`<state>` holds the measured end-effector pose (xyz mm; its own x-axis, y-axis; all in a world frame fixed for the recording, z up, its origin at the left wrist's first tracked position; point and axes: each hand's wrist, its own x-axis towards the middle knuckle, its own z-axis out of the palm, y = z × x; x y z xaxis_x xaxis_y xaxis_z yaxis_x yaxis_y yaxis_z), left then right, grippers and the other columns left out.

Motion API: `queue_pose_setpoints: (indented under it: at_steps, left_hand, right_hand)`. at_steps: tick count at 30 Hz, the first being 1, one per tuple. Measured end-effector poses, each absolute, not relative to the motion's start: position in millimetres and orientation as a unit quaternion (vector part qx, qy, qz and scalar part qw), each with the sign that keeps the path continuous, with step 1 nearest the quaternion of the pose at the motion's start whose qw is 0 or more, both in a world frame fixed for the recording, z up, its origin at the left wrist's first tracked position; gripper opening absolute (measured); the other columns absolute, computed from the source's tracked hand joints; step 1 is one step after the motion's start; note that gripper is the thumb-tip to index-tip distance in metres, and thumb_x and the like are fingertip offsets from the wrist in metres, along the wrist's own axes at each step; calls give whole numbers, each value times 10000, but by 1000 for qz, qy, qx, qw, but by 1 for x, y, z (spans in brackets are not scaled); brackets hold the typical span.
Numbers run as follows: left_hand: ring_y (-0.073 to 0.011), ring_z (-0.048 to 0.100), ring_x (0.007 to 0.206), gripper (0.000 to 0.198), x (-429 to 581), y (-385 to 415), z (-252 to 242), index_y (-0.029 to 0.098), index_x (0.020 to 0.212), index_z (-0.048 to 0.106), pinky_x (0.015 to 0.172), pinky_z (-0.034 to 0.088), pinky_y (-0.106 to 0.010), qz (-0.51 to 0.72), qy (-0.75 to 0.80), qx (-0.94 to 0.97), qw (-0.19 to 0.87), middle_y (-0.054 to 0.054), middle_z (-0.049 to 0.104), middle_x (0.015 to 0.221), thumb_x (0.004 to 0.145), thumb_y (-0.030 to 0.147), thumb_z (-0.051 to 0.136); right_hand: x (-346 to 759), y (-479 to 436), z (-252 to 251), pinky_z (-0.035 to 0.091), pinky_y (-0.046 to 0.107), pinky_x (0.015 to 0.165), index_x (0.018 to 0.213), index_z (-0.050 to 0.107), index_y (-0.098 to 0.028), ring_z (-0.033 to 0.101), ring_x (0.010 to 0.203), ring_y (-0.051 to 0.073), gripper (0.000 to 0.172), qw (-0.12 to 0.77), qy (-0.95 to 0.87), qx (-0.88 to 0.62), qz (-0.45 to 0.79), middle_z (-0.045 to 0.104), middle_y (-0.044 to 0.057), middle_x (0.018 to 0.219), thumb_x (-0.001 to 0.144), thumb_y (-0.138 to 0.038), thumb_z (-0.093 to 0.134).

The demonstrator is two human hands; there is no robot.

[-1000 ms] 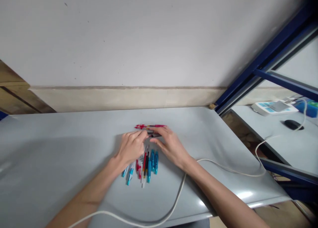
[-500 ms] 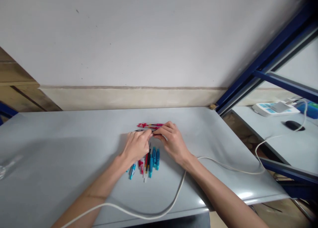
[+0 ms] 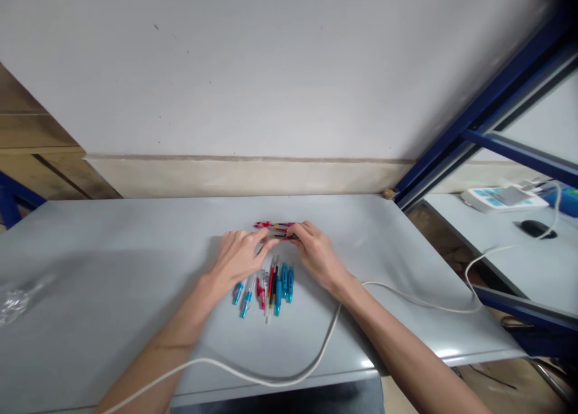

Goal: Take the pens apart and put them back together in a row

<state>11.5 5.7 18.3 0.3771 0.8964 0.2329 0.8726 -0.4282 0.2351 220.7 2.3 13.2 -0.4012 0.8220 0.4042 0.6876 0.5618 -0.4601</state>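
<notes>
My left hand [image 3: 241, 256] is closed, its thumb and index finger at the left end of a thin pen with a dark middle [image 3: 282, 237]. My right hand [image 3: 316, 254] pinches the right end of that pen between thumb and fingers. Just behind the hands lie red pen pieces [image 3: 262, 224], partly covered by my right fingers. In front of the hands lie several pen parts side by side: blue barrels [image 3: 278, 296], a red-and-clear piece [image 3: 261, 293], red and black refills [image 3: 273, 284] and clear-and-blue pieces [image 3: 247, 299].
A white cable [image 3: 266, 383] loops across the front of the grey table [image 3: 135, 281] and runs right. Crumpled clear plastic [image 3: 13, 305] lies at the left. Beyond the blue metal frame [image 3: 451, 137] at right are a black mouse [image 3: 537, 228] and a white device [image 3: 503, 198].
My hands have moved slightly apart, and more of the dark pen shows between them. My left fingers have loosened from their tighter fist. The view has shifted slightly.
</notes>
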Motion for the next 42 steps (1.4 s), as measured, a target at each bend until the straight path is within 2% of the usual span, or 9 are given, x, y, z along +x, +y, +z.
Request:
queue_pose_setpoints:
  at_steps: [3, 6, 13, 18, 25, 28, 31, 36, 42]
  left_hand:
    - [-194, 696, 830, 320, 11, 7, 15, 278, 1078, 691, 679, 384, -278, 198, 486, 851, 36, -21, 747, 877, 1058, 398, 394]
    - [-187, 673, 921, 322, 12, 8, 14, 237, 1016, 685, 715, 408, -274, 213, 437, 873, 26, -37, 729, 954, 1068, 317, 378]
    - [-167, 637, 820, 223, 4, 14, 16, 206, 928, 637, 676, 381, -279, 286, 483, 827, 23, -26, 686, 896, 1025, 182, 436]
    - [-158, 640, 799, 286, -2, 16, 14, 208, 895, 639, 672, 384, -267, 315, 503, 804, 38, -19, 692, 888, 886, 4, 439]
    - [-153, 645, 806, 379, -10, 19, 10, 204, 881, 634, 710, 419, -246, 366, 514, 774, 55, -15, 678, 883, 742, -60, 400]
    - [-158, 648, 811, 366, -6, 17, 8, 209, 878, 632, 714, 426, -245, 373, 505, 777, 55, -13, 678, 875, 758, -50, 403]
    - [-160, 648, 792, 353, -1, 16, 6, 215, 878, 635, 699, 427, -248, 364, 506, 780, 53, -11, 683, 869, 778, -41, 414]
    - [-157, 671, 827, 356, 0, 16, 3, 215, 876, 628, 725, 447, -245, 377, 511, 769, 69, -5, 698, 900, 781, -49, 410]
    - [-158, 683, 850, 378, 1, 15, 2, 219, 889, 632, 709, 444, -243, 367, 510, 775, 70, -1, 699, 895, 762, -61, 412]
  right_hand:
    - [218, 0, 15, 480, 362, 868, 1127, 638, -194, 593, 990, 236, 302, 279, -849, -433, 115, 669, 99, 1053, 1002, -56, 399]
    - [217, 1, 17, 482, 382, 886, 1099, 647, -194, 595, 963, 240, 239, 282, -860, -411, 110, 671, 100, 1018, 1046, -166, 416]
    - [231, 10, 20, 460, 330, 780, 957, 618, -196, 577, 846, 215, 200, 380, -791, -466, 115, 631, 81, 919, 1036, -218, 436]
    - [227, 5, 21, 402, 276, 666, 910, 609, -191, 520, 695, 161, 196, 404, -762, -479, 164, 622, 39, 827, 1026, -264, 468]
    - [233, 4, 27, 251, 269, 525, 598, 493, -188, 289, 506, 111, 519, 470, -659, -564, 161, 326, -46, 530, 1018, -492, 477]
    - [225, 0, 25, 326, 253, 568, 649, 548, -178, 409, 555, 125, 496, 386, -754, -477, 236, 475, -15, 597, 1028, -488, 470]
    - [211, -7, 21, 418, 267, 693, 807, 659, -173, 554, 716, 165, 323, 309, -828, -377, 276, 627, 46, 803, 1035, -341, 504]
    - [200, -18, 17, 468, 289, 792, 973, 725, -189, 621, 843, 183, 219, 265, -846, -327, 327, 675, 62, 932, 998, -121, 518]
    - [200, -16, 14, 464, 278, 752, 878, 710, -190, 622, 779, 174, 55, 287, -811, -363, 357, 695, 27, 836, 919, -159, 692]
